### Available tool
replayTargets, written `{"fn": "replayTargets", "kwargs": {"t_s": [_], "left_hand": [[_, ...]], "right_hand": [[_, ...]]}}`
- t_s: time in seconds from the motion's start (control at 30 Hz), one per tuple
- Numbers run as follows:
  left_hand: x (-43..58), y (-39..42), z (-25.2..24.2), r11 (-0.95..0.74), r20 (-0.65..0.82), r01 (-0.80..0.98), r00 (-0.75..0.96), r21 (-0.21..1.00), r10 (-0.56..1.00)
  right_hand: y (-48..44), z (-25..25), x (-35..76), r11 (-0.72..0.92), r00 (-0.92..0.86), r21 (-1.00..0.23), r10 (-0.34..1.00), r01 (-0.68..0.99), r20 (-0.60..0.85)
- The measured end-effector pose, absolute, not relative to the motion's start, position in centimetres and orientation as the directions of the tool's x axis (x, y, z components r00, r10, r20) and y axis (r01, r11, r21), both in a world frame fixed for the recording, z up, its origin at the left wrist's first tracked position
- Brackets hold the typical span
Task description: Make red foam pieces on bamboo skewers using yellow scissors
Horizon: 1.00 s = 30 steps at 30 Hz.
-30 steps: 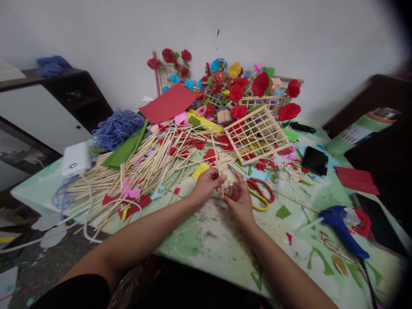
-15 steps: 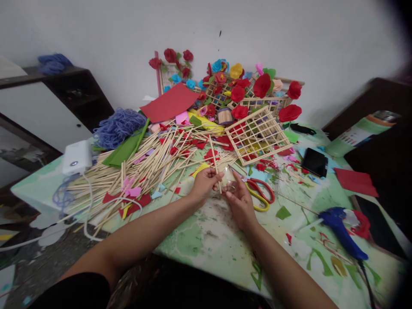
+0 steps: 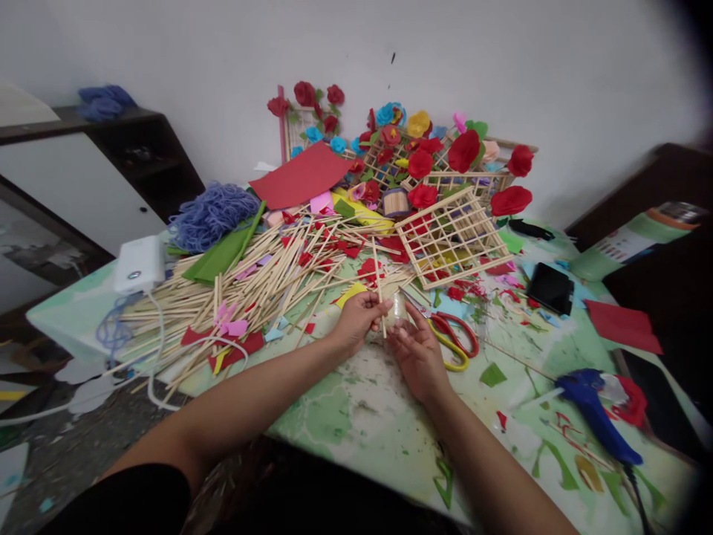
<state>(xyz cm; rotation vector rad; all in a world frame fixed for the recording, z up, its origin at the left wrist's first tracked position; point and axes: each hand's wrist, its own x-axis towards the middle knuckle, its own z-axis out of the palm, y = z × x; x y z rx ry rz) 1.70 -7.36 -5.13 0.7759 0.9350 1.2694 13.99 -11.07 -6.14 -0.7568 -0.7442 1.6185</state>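
Note:
My left hand (image 3: 356, 321) pinches a thin wooden stick (image 3: 379, 276) that points away from me, up toward the stick pile. My right hand (image 3: 417, 352) is closed around a roll of clear tape (image 3: 396, 310), held against the lower end of the stick. Both hands hover just above the green patterned table (image 3: 356, 416), close to its middle. Red and yellow scissors (image 3: 454, 338) lie right beside my right hand.
A big pile of wooden sticks (image 3: 250, 286) and paper scraps spreads to the left. Stick lattices (image 3: 454, 238) with paper flowers (image 3: 465, 148) stand at the back. A blue glue gun (image 3: 593, 409), a black phone (image 3: 549, 288), blue yarn (image 3: 209, 215) and a white power bank (image 3: 139, 264) lie around.
My right hand has turned a little on the tape roll beside the stick. The view has shifted slightly to the left.

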Motion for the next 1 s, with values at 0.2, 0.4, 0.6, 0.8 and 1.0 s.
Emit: {"fn": "replayTargets", "kwargs": {"t_s": [0.2,0.4,0.6,0.8,1.0], "left_hand": [[1.69,-7.43,-4.93,0.149,-0.142,-0.430,0.048,0.890,0.989],[1.64,-7.47,-4.93,0.129,-0.119,-0.402,0.049,0.907,0.992],[1.54,-7.41,-5.02,0.099,-0.084,-0.370,0.056,0.924,0.995],[1.44,-7.33,-4.93,0.082,-0.064,-0.360,0.062,0.929,0.996],[1.44,-7.40,-4.85,0.055,-0.025,-0.366,0.088,0.929,0.996]], "right_hand": [[-11.13,-6.15,13.88,-0.171,-0.163,-0.802,0.982,-0.572,-0.093],[-11.25,-6.08,13.72,-0.192,-0.200,-0.772,0.976,-0.606,-0.086],[-11.20,-6.35,13.80,-0.168,-0.190,-0.793,0.979,-0.585,-0.067],[-11.26,-6.05,13.76,-0.158,-0.192,-0.800,0.980,-0.579,-0.055],[-11.28,-6.19,13.84,-0.160,-0.175,-0.796,0.982,-0.583,-0.069]]}}
